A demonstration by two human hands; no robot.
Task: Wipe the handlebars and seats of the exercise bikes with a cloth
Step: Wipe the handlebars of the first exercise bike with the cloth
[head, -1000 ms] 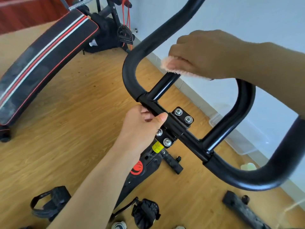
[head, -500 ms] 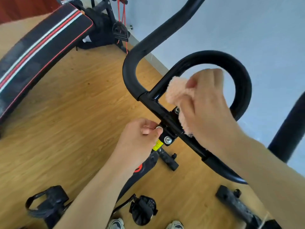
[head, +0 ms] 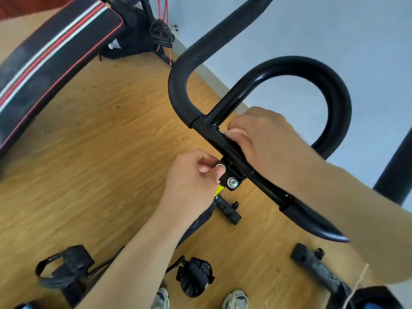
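The black handlebar (head: 330, 85) of an exercise bike fills the middle of the view, with a looped bar rising from its straight cross tube. My right hand (head: 267, 139) grips the cross tube just right of the loop's left joint, with a pink fluffy cloth (head: 236, 133) pressed under the fingers; only a small tuft of cloth shows. My left hand (head: 191, 181) holds the clamp bracket (head: 231, 181) below the tube, thumb against a bolt. The bike's seat is out of view.
A black sit-up bench (head: 49, 63) with red and white stripes lies at upper left on the wooden floor. Both bike pedals (head: 194, 277) and black floor stabilisers (head: 316, 268) sit below. A pale blue wall stands close behind the handlebar. My shoes show at the bottom edge.
My right hand came down with the cloth from the top of the loop onto the cross tube and now wraps it. My left hand slid from the tube down to the clamp bracket.
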